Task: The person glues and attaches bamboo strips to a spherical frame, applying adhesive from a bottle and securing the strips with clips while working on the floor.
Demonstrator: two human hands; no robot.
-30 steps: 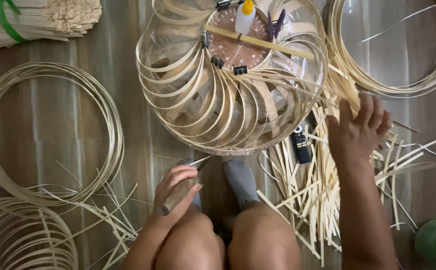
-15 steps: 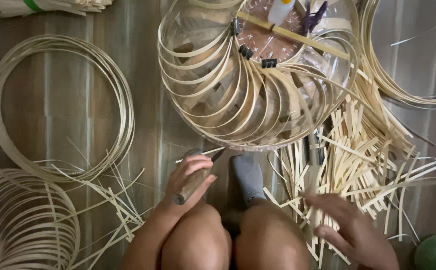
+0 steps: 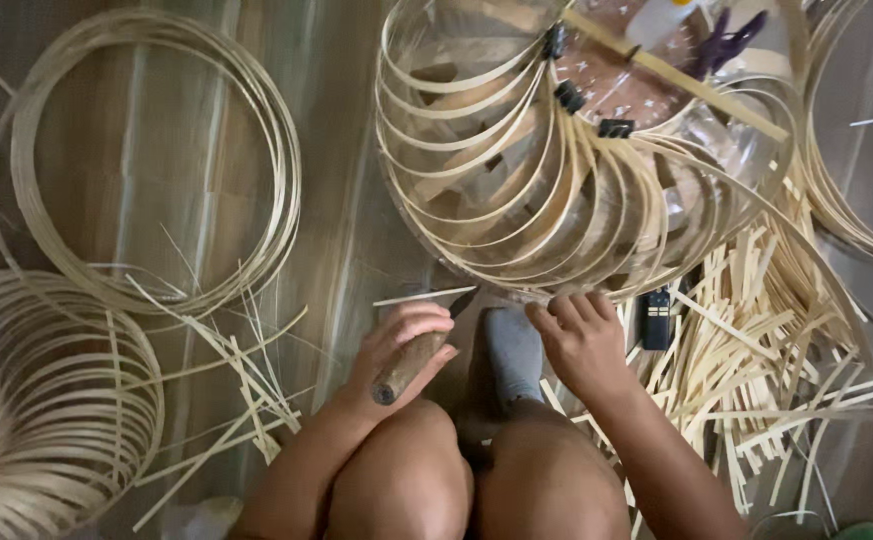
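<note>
Fanned across the wooden floor (image 3: 347,240), a clear round frame of clipped bamboo hoops (image 3: 517,190), kept close before the knees, with loose bamboo strips (image 3: 757,350) heaped just right of it. Below its near rim, right hand (image 3: 582,340) curled, fingertips touching the lowest hoops, holding nothing visible. Left hand (image 3: 402,345) closed around a wooden-handled knife (image 3: 412,362), blade toward a thin sliver (image 3: 422,296).

Dim soft indoor light, streaky floor glare, slight motion blur.

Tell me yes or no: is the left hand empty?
No: the left hand is closed round a knife with a brown wooden handle, its dark blade pointing toward the round frame of bent bamboo strips.
</note>
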